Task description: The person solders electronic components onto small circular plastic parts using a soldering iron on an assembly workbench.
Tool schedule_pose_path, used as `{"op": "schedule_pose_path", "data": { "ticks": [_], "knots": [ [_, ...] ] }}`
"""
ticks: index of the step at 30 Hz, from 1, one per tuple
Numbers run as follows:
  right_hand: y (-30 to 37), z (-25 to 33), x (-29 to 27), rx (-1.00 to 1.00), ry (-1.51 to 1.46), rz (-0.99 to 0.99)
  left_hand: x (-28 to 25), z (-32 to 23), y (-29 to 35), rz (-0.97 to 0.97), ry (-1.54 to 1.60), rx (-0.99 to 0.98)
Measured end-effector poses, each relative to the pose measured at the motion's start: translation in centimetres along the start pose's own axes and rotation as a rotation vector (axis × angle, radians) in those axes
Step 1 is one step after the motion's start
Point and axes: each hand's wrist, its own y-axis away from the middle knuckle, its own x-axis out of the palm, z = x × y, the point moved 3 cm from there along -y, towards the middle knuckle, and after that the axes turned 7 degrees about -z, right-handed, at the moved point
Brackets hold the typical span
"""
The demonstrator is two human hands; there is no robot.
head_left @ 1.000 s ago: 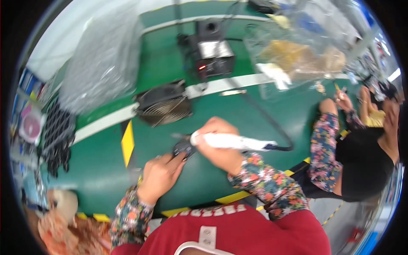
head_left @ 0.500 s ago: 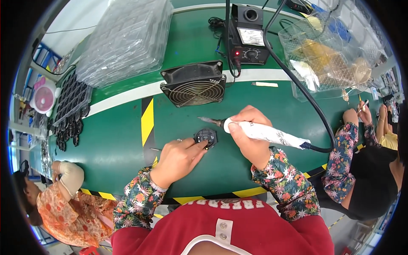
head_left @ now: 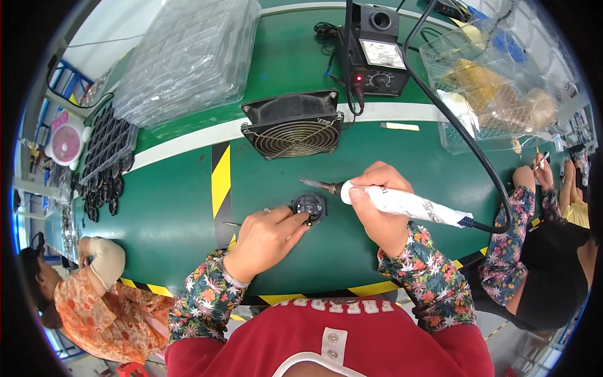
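On the green bench, a small black rounded plastic part (head_left: 312,203) lies under the fingertips of my left hand (head_left: 265,242). Those fingers are drawn together and hold the part down from its near left side. My right hand (head_left: 383,204) is wrapped round the white-covered handle of a soldering iron (head_left: 414,206). The iron's thin tip points left, above and a little apart from the black part. A black cable runs from its handle end, loops at the right and rises toward the soldering station (head_left: 377,63), whose red light is lit.
A square black fan (head_left: 292,129) stands beyond my hands. Clear plastic trays (head_left: 188,63) are stacked far left, near a black tray (head_left: 110,144) and several black parts (head_left: 103,195). A clear box (head_left: 449,138) sits far right. Co-workers sit on both sides.
The view has shifted slightly, so the bench things appear farther right. The soldering iron has come slightly nearer to me, its tip still off the part. My left hand keeps its hold.
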Motion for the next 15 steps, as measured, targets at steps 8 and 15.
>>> {"op": "schedule_pose_path", "data": {
  "ticks": [8, 15],
  "knots": [
    [0.09, -0.21, -0.01, 0.037, -0.030, 0.011, 0.04, 0.08, -0.09, -0.003, 0.014, -0.041],
    [0.18, -0.32, 0.00, 0.044, -0.019, 0.029, -0.23, -0.24, -0.25, 0.034, -0.005, -0.025]
  ]
}}
